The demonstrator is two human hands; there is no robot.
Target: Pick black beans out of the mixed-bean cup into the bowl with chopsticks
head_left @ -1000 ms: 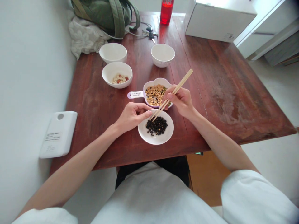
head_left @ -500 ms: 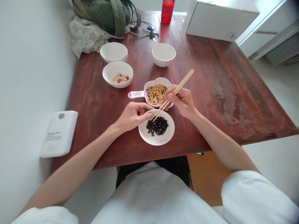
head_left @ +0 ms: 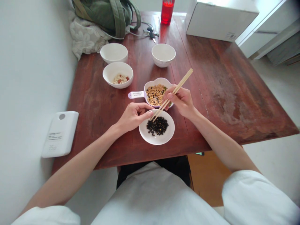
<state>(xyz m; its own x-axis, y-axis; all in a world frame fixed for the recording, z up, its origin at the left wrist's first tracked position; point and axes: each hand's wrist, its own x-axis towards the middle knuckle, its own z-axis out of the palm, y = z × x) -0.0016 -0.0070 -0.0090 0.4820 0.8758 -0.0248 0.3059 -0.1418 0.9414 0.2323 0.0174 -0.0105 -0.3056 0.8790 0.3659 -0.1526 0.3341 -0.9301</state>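
Observation:
A white dish (head_left: 157, 140) stands near the table's front edge with black beans (head_left: 159, 125) in it. My left hand (head_left: 134, 116) grips its upper left rim, the thumb over the edge and the fingers behind. In my right hand (head_left: 180, 99) is a pair of chopsticks (head_left: 181, 82), their tips down among the black beans at the dish's upper left; I cannot tell whether a bean is between them. Just beyond lies a flower-shaped scoop (head_left: 137, 94) with a purple edge, holding yellow soybeans (head_left: 154, 93) mixed with some dark beans. My right hand covers part of its right side.
Past the scoop stand a white bowl (head_left: 122, 66) with pale and reddish-brown pieces and two more white bowls (head_left: 114, 52) (head_left: 163, 56). Farther back are a green bag (head_left: 103, 15), keys (head_left: 151, 32), a red bottle (head_left: 167, 12) and a white box (head_left: 220, 22). A white power bank (head_left: 61, 134) lies left.
Hardly anything differs. The chopstick tips have shifted very slightly among the black beans, and the whole view has moved a little.

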